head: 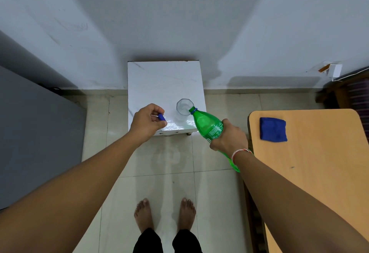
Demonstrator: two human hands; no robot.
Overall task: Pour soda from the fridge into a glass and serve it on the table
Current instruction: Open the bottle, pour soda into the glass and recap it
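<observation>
Our right hand [229, 136] grips the green soda bottle [207, 126], tilted with its open mouth at the rim of the clear glass [184, 107]. Our left hand [147, 121] pinches the blue cap [161, 117]. The glass stands on the small white table [159, 79] against the wall.

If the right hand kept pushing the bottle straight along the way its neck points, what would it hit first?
Most likely the clear glass. The right hand tilts the green bottle so its open mouth sits at the glass's near rim. Whether they already touch is unclear from this one view.
</observation>
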